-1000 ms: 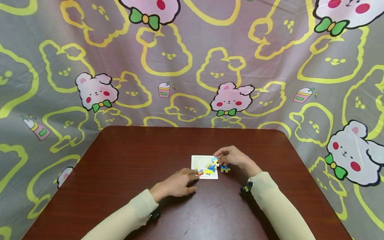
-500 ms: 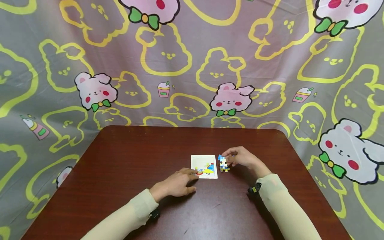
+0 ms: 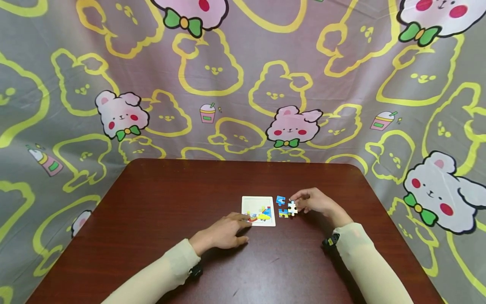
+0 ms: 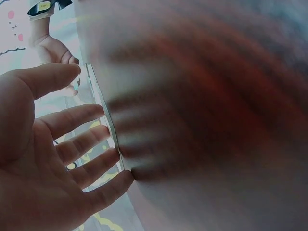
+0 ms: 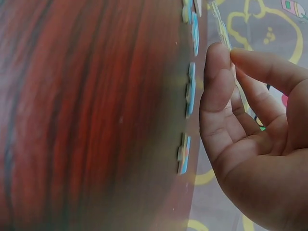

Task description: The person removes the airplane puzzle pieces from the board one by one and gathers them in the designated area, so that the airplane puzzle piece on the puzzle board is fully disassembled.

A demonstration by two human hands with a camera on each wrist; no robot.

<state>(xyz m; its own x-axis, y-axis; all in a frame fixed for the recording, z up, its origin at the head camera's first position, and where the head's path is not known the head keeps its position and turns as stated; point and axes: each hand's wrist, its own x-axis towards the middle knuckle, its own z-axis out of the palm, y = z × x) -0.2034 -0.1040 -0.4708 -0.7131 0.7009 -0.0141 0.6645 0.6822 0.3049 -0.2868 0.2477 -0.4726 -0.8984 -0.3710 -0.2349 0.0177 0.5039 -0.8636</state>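
Puzzle piece (image 3: 292, 208) moved rightward, right hand (image 3: 318, 202) pinching; left hand (image 3: 225, 231) splayed; only right wrist view shows further pieces (image 5: 191, 90).

Table (image 3: 182, 190) — glossy wood grain, smooth; backdrop (image 3: 237, 105) — creased cloth, soft sheen.

Plain, pale cream fabric is worn on both arms: left sleeve (image 3: 152, 272), right sleeve (image 3: 373, 264). Slight rumpling is seen at the left cuff (image 3: 184, 255) and right cuff (image 3: 348, 237). A small black device is worn at each wrist: left device (image 3: 195, 271), right device (image 3: 330, 242); the latter is marked with a yellow label (image 4: 43, 6), its print illegible
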